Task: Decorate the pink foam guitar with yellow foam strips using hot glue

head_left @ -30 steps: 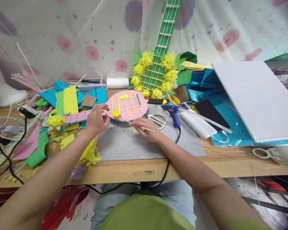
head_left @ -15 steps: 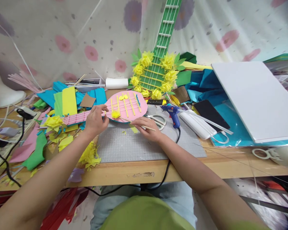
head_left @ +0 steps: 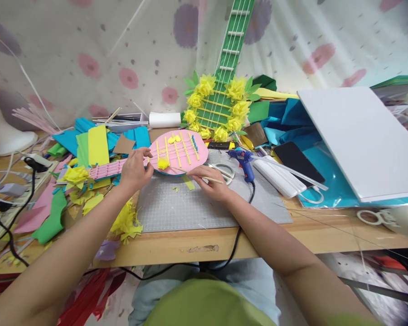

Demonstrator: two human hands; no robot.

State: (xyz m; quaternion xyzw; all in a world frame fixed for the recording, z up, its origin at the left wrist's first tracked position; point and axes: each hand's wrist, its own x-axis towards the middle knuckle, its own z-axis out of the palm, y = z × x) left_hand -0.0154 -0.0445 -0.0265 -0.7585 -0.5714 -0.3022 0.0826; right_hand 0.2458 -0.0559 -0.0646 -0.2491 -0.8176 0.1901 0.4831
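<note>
A pink paper guitar [head_left: 185, 149] with yellow strips lies across the top edge of a grey cutting mat [head_left: 207, 203]. A small yellow paper flower [head_left: 163, 163] sits on its body. My left hand [head_left: 136, 170] grips the guitar where the neck meets the body, fingers closed on it. My right hand [head_left: 211, 183] pinches a thin wooden stick [head_left: 197, 174] whose tip points at the yellow flower.
A green guitar with yellow flowers [head_left: 221, 102] leans on the curtain behind. Scissors [head_left: 224, 172], a blue glue gun [head_left: 245, 160], a phone [head_left: 297, 158] and a white board [head_left: 357, 136] lie to the right. Paper scraps [head_left: 88, 145] and cables [head_left: 7, 199] crowd the left.
The stick's tip has slid a little left toward the yellow flower. Both hands stay in nearly the same place; the view has shifted slightly.
</note>
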